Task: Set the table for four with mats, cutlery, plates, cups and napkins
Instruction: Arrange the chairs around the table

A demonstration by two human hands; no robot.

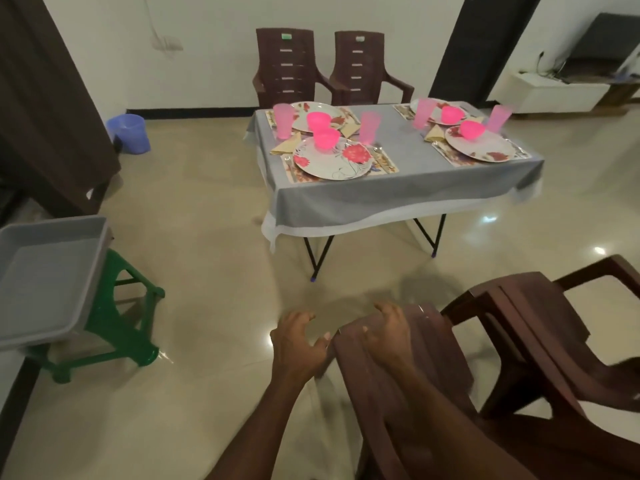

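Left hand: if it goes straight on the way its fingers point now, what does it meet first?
The left hand points forward over bare floor. The first thing in that line looks like the table, probably its cloth edge or near legs; depth is hard to judge.

You show two bare forearms entering from the lower edge, with no sleeve visible on either up to the frame's border. Your left hand [298, 344] and right hand [388, 332] are bare. Short fingernails show pale at your fingertips [327, 336]. Your wrists are uncovered.
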